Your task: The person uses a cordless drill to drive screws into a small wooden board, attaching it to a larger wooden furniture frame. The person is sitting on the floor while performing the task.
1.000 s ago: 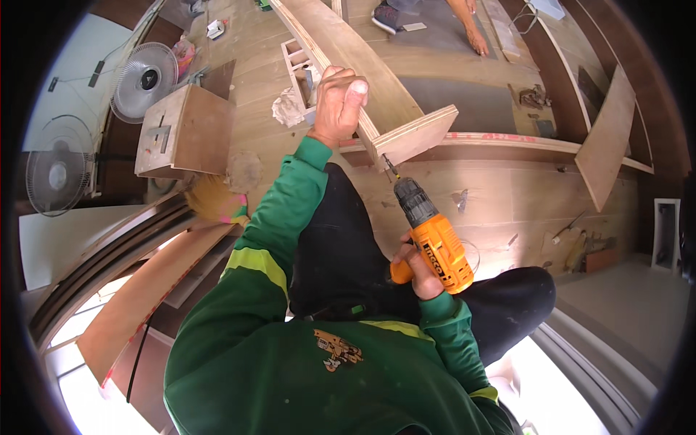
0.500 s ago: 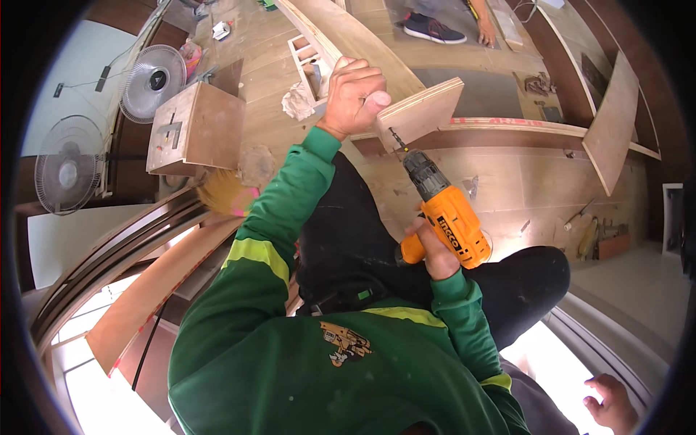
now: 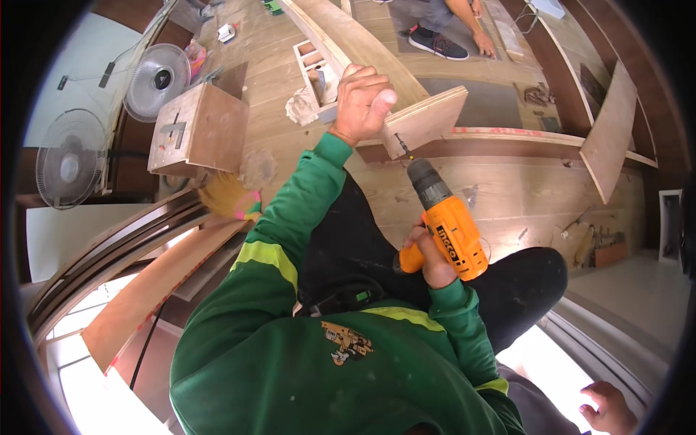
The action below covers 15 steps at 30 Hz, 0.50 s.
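Note:
My left hand (image 3: 365,105) is closed around the near end of a long plywood piece (image 3: 366,40), its thumb lying beside the short plywood end panel (image 3: 433,119) fixed across it. In my right hand (image 3: 435,259) is an orange cordless drill (image 3: 458,235), tilted up and to the left. A thin dark bit (image 3: 402,143) sticks out of the drill's black chuck (image 3: 428,181). Its tip meets the face of the end panel near the lower left corner; how deep it goes I cannot tell.
A plywood box (image 3: 203,130) and a straw broom (image 3: 226,196) stand left, near two fans (image 3: 156,81). Beyond the work lies a divided wooden tray (image 3: 313,69). Another person's shoe (image 3: 438,43) and hand (image 3: 484,43) are at the far right; another hand (image 3: 607,407) shows lower right.
The end panel, my left hand and the drill sit slightly lower and further right in view. The drill points a little more upward. More of the far person's leg and arm shows.

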Tool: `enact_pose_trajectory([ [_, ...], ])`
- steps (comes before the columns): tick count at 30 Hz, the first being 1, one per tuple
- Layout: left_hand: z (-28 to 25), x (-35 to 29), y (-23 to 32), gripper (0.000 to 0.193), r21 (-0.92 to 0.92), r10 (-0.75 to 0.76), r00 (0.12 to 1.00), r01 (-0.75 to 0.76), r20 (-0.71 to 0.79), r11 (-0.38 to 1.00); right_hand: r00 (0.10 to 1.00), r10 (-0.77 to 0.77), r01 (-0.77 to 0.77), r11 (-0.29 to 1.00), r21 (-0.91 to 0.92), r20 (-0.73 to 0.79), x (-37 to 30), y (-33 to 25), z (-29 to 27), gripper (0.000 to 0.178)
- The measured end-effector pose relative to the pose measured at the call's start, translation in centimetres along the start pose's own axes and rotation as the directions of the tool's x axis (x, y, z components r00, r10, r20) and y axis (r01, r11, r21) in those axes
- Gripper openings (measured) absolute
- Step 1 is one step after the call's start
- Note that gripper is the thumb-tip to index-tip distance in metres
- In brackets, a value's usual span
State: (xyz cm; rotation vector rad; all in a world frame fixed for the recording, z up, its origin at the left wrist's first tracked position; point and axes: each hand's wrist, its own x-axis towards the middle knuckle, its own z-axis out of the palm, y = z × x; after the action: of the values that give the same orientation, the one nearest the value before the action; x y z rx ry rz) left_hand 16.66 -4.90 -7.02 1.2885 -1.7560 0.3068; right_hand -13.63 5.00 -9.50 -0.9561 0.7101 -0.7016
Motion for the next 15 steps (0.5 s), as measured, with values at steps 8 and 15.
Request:
enact_pose_trajectory([
  [8,-0.7,1.5,0.0,0.054,-0.027,0.006,0.999,-0.007,-0.046,1.000,0.996,-0.028,0.025,0.999,-0.039,-0.083,-0.1,-0.6,0.1,0.030],
  [15,-0.8,1.3,-0.3,0.049,-0.035,-0.001,0.999,0.000,-0.045,0.999,0.986,-0.098,0.089,0.993,-0.073,-0.137,-0.1,-1.2,0.6,0.030],
])
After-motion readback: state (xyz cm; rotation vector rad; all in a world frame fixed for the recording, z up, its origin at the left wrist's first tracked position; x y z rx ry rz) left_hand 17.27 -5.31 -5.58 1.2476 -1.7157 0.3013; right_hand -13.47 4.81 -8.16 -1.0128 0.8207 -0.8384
